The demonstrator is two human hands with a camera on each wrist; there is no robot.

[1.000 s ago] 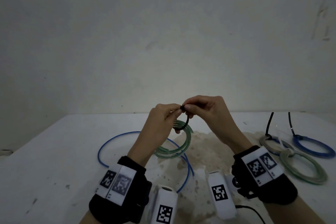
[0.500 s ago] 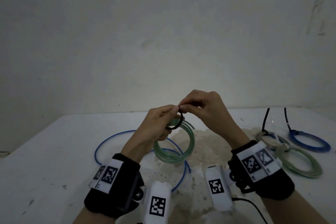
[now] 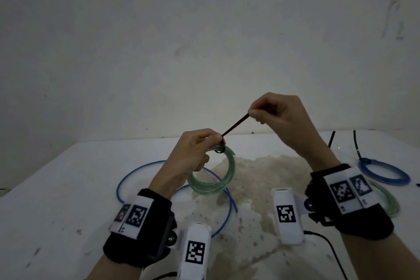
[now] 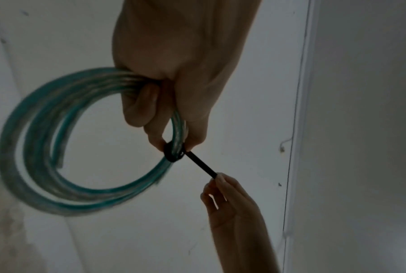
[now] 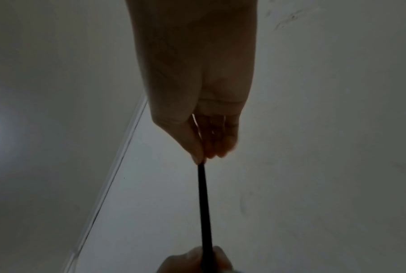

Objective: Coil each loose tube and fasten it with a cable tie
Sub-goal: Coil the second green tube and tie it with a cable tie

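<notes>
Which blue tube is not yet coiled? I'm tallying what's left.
The loose blue tube sprawling on the table under the left hand; the blue coil at far right is already tied.

Dim, flat, greyish light throughout; the wrist views are dark and soft, with motion-blurred coil.

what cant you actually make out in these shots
- Cable tie head: the left hand fingertips cover it in the head and left wrist views, so whether it is fully cinched is unclear.
- Green tube coil: blurred in the left wrist view; the turns cannot be counted.
- Grey-green coil on the table: mostly behind the right wrist band in the head view.
- Right hand: dark and backlit in the right wrist view.
</notes>
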